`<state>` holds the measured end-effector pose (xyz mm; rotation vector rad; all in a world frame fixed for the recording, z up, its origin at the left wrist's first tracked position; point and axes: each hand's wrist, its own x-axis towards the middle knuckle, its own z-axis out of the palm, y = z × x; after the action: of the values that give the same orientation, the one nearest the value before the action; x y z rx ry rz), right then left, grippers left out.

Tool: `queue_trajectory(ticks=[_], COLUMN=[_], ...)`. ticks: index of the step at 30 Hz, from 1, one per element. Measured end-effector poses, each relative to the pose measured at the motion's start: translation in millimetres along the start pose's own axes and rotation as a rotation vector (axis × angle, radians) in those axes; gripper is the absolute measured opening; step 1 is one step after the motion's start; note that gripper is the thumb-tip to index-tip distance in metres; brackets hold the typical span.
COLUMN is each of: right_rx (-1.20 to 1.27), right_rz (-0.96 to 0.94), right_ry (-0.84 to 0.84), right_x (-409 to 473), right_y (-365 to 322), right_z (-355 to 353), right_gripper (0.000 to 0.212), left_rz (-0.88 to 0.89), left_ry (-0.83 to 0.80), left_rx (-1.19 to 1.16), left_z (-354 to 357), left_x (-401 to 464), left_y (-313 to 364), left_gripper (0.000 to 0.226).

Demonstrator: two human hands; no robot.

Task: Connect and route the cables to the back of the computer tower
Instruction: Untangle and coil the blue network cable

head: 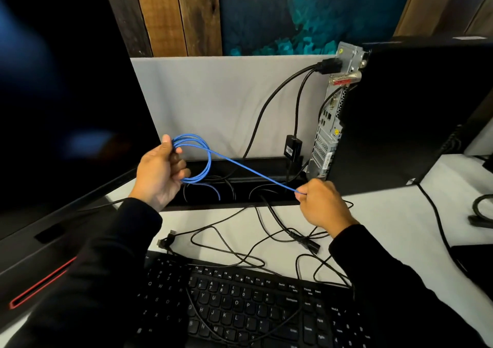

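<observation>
My left hand (160,173) grips a coiled blue network cable (206,161) above the desk's cable slot. One blue strand runs taut from the coil down to my right hand (324,205), which pinches it near the tower's base. The black computer tower (400,118) stands at the right with its metal rear panel (329,123) facing left. A black power plug (330,65) sits in the top of that panel. A small black adapter (293,149) hangs on a cable beside the panel.
A dark monitor (66,94) fills the left side. A black keyboard (240,305) lies at the front, with loose black cables (240,241) and a power connector (306,242) on the white desk. A grey partition (213,102) stands behind the cable slot (240,187).
</observation>
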<state>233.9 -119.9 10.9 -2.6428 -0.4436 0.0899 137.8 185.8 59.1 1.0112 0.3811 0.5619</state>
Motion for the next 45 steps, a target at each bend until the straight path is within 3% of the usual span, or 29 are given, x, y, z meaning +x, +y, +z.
queue_trajectory(ticks=[3, 6, 9, 11, 14, 16, 19, 24, 28, 31, 36, 40, 42, 45], right_rx=[-0.066, -0.087, -0.116, -0.054, 0.25, 0.665, 1.195, 1.629, 1.625, 1.48, 1.236, 0.919, 0.92, 1.091], right_rz=[-0.002, -0.066, -0.134, -0.153, -0.126, -0.074, 0.035, 0.307, 0.306, 0.232, 0.152, -0.05, -0.071, 0.074], right_ry=[-0.028, -0.091, -0.061, 0.0, 0.102, 0.08, -0.097, -0.45, -0.582, -0.592, -0.333, -0.109, -0.079, 0.024], right_x=[3, 2, 1, -1, -4, -8, -12, -17, -25, -27, -22, -25, -25, -17], right_y=[-1, -4, -11, -20, -36, -54, -86, -102, -101, -107, -106, -91, -78, -44], right_z=[1, 5, 6, 6, 5, 3, 2, 8, 9, 7, 11, -1, -15, -33], right_gripper=[0.022, 0.031, 0.051, 0.053, 0.044, 0.025, 0.018, 0.039, 0.046, 0.027, 0.017, 0.017, 0.021, 0.025], left_rz=[0.056, 0.075, -0.016, -0.114, -0.212, -0.237, -0.25, -0.157, -0.037, 0.051, 0.168, 0.19, 0.184, 0.186], left_ry=[-0.019, -0.081, -0.18, -0.239, -0.294, -0.322, -0.38, -0.342, -0.33, -0.31, -0.255, -0.076, 0.011, 0.035], left_rx=[0.085, 0.138, 0.145, 0.14, 0.13, 0.116, 0.135, 0.22, 0.362, 0.421, 0.412, 0.34, 0.281, 0.242], left_z=[-1, 2, 12, 21, 30, 34, 42, 46, 45, 48, 50, 39, 25, 2], left_x=[-1, -4, -12, -20, -29, -33, -38, -38, -38, -40, -38, -21, -9, 3], left_y=[-3, -5, -9, -13, -15, -16, -23, -28, -39, -50, -53, -43, -32, -19], left_gripper=[0.036, 0.034, 0.036, 0.039, 0.042, 0.043, 0.042, 0.043, 0.037, 0.04, 0.044, 0.04, 0.04, 0.041])
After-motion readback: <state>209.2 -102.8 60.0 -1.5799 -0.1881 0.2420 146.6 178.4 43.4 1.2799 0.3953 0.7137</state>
